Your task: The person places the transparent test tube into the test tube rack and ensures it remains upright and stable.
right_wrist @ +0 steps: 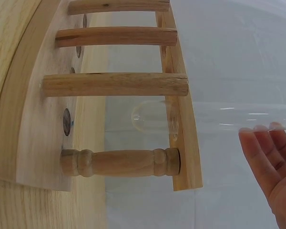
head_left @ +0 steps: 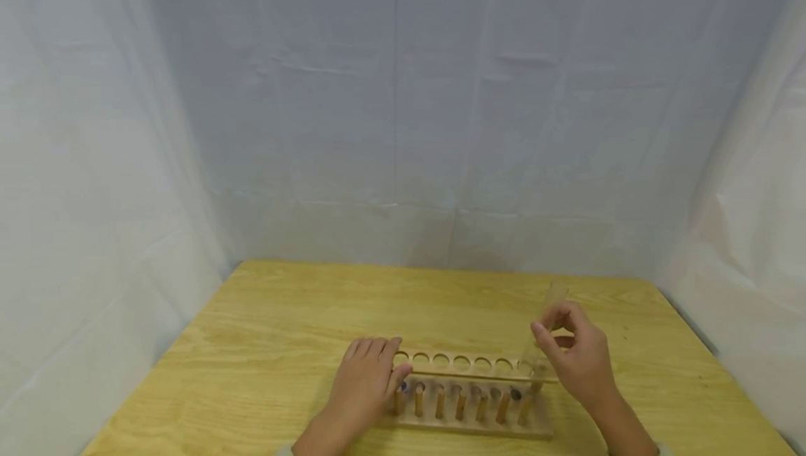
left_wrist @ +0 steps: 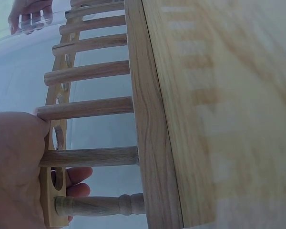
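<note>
A wooden test tube rack (head_left: 466, 427) stands on the table, with a row of round holes in its raised bar and several upright pegs along its base. My left hand (head_left: 365, 380) grips the left end of the raised bar; in the left wrist view its fingertips (left_wrist: 79, 183) show behind the bar. In my right hand (head_left: 584, 358), thumb and fingers pinch a clear glass test tube (right_wrist: 214, 115) by its upper part. The tube leans a little in the head view. Its rounded bottom passes through the hole at the rack's right end and hangs above the base.
The rack sits near the front edge of a wood-grain table (head_left: 302, 302). Pale sheeting (head_left: 390, 127) hangs behind the table and along both its sides.
</note>
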A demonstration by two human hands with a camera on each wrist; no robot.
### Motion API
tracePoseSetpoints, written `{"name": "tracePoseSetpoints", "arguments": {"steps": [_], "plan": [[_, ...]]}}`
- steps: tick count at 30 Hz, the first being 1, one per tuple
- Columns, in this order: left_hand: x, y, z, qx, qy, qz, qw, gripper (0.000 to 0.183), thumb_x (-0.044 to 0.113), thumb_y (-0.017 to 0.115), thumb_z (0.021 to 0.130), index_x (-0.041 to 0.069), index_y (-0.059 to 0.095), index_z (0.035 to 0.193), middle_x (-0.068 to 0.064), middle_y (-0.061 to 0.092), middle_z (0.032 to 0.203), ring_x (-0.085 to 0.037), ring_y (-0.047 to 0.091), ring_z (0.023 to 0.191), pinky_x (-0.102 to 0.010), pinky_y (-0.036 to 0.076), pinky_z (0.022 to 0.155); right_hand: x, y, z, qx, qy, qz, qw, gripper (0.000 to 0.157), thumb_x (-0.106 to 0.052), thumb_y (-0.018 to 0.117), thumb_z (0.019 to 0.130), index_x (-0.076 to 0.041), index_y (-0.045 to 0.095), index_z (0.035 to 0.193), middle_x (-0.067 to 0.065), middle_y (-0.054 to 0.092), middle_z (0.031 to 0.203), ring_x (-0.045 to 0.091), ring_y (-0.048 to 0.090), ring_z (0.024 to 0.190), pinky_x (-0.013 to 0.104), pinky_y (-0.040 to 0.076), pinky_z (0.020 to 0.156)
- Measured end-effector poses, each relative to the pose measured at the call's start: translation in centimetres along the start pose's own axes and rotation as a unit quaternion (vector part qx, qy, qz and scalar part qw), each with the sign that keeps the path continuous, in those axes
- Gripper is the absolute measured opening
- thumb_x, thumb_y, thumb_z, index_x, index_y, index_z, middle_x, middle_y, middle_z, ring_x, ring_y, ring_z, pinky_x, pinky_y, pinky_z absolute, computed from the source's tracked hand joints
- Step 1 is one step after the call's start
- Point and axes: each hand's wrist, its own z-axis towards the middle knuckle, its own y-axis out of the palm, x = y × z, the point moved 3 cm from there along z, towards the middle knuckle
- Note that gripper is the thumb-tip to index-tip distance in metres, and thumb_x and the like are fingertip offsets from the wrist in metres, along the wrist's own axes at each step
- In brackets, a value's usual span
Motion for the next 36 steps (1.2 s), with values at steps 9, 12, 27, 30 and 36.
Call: {"name": "tracePoseSetpoints", "arguments": {"steps": [9, 12, 27, 30, 36], "plan": [[-0.2, -0.2, -0.1, 0.004, -0.002, -0.008, 1.0000, 0.045, 0.041, 0.051, 0.100, 0.006, 0.061, 0.125, -0.007, 0.066, 0.112, -0.023, 0.060, 0.105, -0.043, 0.045, 0.097, -0.2, 0.2, 0.1, -0.003, -0.007, 0.013, 1.000, 0.023, 0.020, 0.065, 0.077, 0.006, 0.054, 0.091, 0.000, 0.057, 0.078, -0.003, 0.060, 0.072, 0.015, 0.053, 0.054], [-0.3, -0.4, -0.1, 0.002, -0.004, -0.014, 0.9999, 0.044, 0.040, 0.053, 0.099, 0.005, 0.061, 0.125, -0.007, 0.066, 0.112, -0.024, 0.060, 0.105, -0.043, 0.045, 0.097, 1.1, 0.5, -0.1, -0.003, 0.012, 0.009, 1.000, 0.024, 0.018, 0.067, 0.078, 0.004, 0.054, 0.092, -0.002, 0.057, 0.079, -0.003, 0.060, 0.073, 0.015, 0.053, 0.054], [0.0, 0.6, 0.4, -0.024, -0.004, -0.010, 0.9997, 0.049, 0.045, 0.046, 0.101, 0.006, 0.060, 0.127, -0.007, 0.065, 0.116, -0.025, 0.058, 0.108, -0.045, 0.043, 0.099, 2.6, 0.1, -0.6, 0.002, 0.017, 0.003, 1.000, 0.025, 0.017, 0.068, 0.079, 0.001, 0.056, 0.094, -0.003, 0.057, 0.078, -0.002, 0.060, 0.071, 0.015, 0.052, 0.053], [-0.1, 0.6, 0.2, -0.028, -0.008, -0.011, 0.9995, 0.052, 0.047, 0.042, 0.102, 0.006, 0.060, 0.127, -0.006, 0.065, 0.115, -0.024, 0.058, 0.108, -0.044, 0.043, 0.099, 2.6, 0.3, -0.6, 0.002, 0.011, 0.008, 1.000, 0.025, 0.017, 0.068, 0.078, 0.002, 0.055, 0.094, -0.002, 0.056, 0.078, -0.002, 0.060, 0.070, 0.014, 0.051, 0.053], [-0.3, 0.6, 0.3, -0.016, -0.006, -0.012, 0.9998, 0.053, 0.048, 0.039, 0.102, 0.006, 0.060, 0.127, -0.006, 0.065, 0.115, -0.024, 0.059, 0.108, -0.044, 0.043, 0.099, 2.7, 0.4, -0.6, 0.007, 0.010, 0.007, 1.000, 0.026, 0.018, 0.068, 0.077, 0.002, 0.055, 0.093, -0.003, 0.056, 0.077, -0.001, 0.060, 0.069, 0.014, 0.051, 0.052]]}}
